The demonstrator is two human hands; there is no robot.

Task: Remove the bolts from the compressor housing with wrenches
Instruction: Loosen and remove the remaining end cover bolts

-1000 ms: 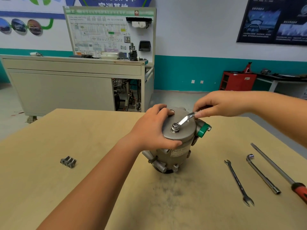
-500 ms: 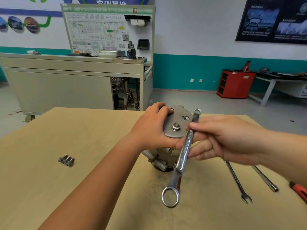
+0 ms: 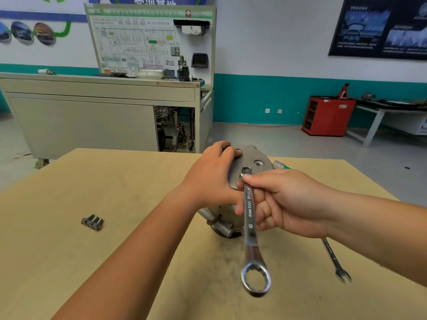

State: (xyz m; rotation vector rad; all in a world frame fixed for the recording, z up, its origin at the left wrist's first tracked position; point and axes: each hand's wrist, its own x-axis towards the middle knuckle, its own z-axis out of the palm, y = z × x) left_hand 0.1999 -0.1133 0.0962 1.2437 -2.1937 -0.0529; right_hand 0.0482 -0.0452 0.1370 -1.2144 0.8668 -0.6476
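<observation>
A grey metal compressor housing [image 3: 251,161] stands upright in the middle of the wooden table [image 3: 92,181]. My left hand [image 3: 211,177] grips its top plate from the left. A bolt head [image 3: 246,169] sticks up from the plate beside an empty hole [image 3: 258,163]. My right hand [image 3: 284,199] holds a silver combination wrench [image 3: 250,218] by its shaft. The wrench's far end lies at the bolt, partly hidden by my fingers. Its ring end [image 3: 256,277] hangs toward me above the table.
Three removed bolts [image 3: 92,221] lie together on the table at the left. A second open-end wrench [image 3: 336,262] lies on the table at the right, partly under my right forearm. Beyond the table stand a grey training bench [image 3: 92,116] and a red cabinet [image 3: 327,115].
My right hand took the wrench off the bolt, swung it toward me, then moved its far end back to the bolt. My left hand stayed on the housing.
</observation>
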